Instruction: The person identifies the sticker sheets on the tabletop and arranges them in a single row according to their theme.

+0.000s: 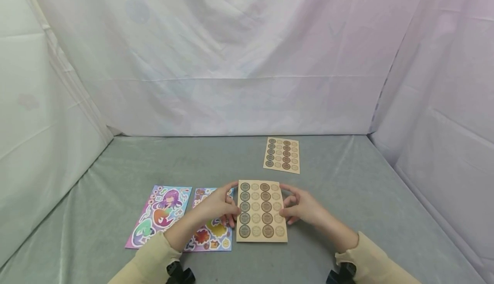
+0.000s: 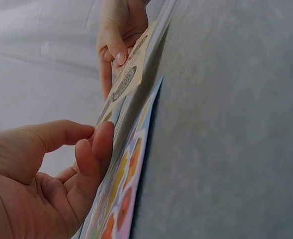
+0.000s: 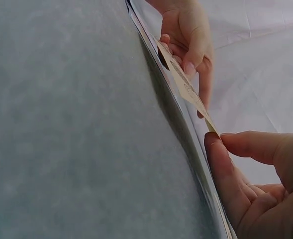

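A tan sheet of round stickers [image 1: 261,211], printed in dark and pale columns, is held between both hands at the front middle of the table. My left hand [image 1: 218,204] pinches its left edge with thumb and fingers. On the opposite edge, my right hand [image 1: 305,206] has a similar pinch, with the index finger reaching toward the top corner. Seen edge-on in the left wrist view, the tan sheet [image 2: 131,74] is tilted and raised off the table. The right wrist view shows the right thumb and fingertips on the sheet's edge [image 3: 213,127].
A colourful sticker sheet [image 1: 212,234] lies partly under the left hand and forearm. Left of it is another with mermaid figures [image 1: 164,215]. A second tan round-sticker sheet [image 1: 281,155] lies farther back on the grey cloth-covered table [image 1: 347,181]. White curtains [image 1: 247,61] enclose the back and sides.
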Available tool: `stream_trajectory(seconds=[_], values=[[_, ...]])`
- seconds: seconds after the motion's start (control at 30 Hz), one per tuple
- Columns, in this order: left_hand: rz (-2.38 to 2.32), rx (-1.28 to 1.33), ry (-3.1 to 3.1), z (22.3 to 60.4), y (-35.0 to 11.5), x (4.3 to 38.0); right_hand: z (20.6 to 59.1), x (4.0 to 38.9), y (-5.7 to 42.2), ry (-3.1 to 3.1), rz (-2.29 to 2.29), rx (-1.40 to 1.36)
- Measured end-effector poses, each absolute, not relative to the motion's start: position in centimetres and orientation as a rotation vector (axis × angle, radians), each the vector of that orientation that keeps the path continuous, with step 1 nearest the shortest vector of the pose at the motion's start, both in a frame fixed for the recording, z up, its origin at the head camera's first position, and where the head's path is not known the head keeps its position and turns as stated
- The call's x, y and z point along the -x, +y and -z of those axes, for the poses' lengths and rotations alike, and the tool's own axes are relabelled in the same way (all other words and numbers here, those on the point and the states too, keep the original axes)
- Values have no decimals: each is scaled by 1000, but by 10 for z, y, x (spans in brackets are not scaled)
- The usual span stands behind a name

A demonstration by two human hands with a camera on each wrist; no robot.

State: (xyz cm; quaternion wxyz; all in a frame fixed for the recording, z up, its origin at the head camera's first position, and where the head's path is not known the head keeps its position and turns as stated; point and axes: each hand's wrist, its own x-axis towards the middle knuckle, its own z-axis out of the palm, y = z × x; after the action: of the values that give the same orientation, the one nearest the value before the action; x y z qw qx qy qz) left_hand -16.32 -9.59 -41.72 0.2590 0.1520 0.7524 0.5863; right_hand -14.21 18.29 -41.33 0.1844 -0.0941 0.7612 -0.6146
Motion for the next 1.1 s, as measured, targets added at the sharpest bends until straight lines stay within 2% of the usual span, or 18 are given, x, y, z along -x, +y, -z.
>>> stream_trajectory(seconds=[1.1], values=[[-1507,-360,2119,422,-92,161,423,145,184,2176,1626,224]])
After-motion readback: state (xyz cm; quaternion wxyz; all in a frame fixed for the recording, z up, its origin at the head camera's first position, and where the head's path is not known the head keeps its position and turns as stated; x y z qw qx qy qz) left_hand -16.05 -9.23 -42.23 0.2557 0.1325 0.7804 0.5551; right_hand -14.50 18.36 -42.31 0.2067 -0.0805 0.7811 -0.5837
